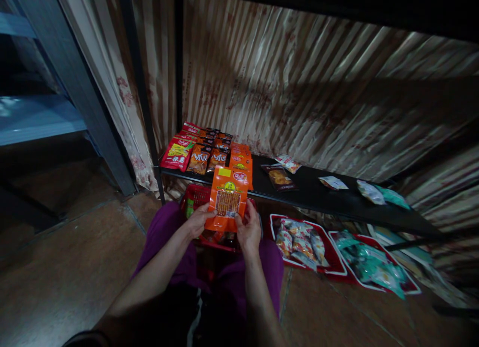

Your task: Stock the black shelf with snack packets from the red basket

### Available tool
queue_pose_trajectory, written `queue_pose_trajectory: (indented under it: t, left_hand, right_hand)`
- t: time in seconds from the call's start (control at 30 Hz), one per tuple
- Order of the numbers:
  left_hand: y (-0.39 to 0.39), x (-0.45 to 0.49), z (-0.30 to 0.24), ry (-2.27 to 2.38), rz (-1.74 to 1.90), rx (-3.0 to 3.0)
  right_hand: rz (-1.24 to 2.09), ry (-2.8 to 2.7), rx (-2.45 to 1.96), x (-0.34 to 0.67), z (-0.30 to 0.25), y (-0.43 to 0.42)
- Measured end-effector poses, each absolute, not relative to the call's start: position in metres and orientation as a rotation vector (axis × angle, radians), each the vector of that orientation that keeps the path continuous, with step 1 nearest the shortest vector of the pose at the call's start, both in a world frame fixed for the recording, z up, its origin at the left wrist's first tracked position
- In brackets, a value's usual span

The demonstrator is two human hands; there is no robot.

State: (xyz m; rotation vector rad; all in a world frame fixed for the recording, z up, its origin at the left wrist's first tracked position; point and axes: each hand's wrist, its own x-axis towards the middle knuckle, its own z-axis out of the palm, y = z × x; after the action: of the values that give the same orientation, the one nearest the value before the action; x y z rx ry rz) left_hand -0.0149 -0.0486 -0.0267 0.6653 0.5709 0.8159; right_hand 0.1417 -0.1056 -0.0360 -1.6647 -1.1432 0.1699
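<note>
An orange snack packet [226,192] with a clear window is held upright between my two hands, over a red basket [189,189] at my knees. My left hand [200,220] grips its lower left edge, and my right hand [248,228] grips the lower right. Just behind it, more orange packets [240,157] stand on the black shelf [258,184]. To their left are dark packets with orange print [198,159] and red packets [178,154], arranged in rows. My hands and the held packet hide part of the basket's contents.
Farther right on the shelf lie a brown packet [279,178], a white and red packet [288,163] and several pale or green ones [370,192]. On the floor stand a basket of white and orange packets [333,261] and a basket of green packets [411,286]. A shelf post [144,87] rises at left.
</note>
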Motion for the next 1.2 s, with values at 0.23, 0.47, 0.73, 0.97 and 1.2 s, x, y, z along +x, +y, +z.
queue_pose_trajectory:
  t: [0.23, 0.47, 0.73, 0.97, 1.2]
  left_hand:
    - [-0.053, -0.011, -0.024, 0.559, 0.798, 0.651]
    - [-0.060, -0.008, -0.017, 0.561, 0.754, 0.698]
    - [-0.068, -0.008, -0.005, 0.502, 0.769, 0.842]
    - [-0.060, -0.009, -0.016, 0.619, 0.844, 0.947]
    - [-0.046, -0.006, -0.037, 0.917, 1.004, 0.726]
  right_hand:
    - [-0.191, -1.334, -1.812, 0.138, -0.026, -0.111]
    - [0.124, -1.226, -1.708, 0.131, -0.028, -0.109]
    - [0.846, -1.046, -1.410, 0.124, -0.013, -0.116]
    - [0.947, -0.765, -1.202, 0.126, -0.024, -0.113]
    - [1.023, -0.475, -1.132, 0.134, -0.021, -0.114]
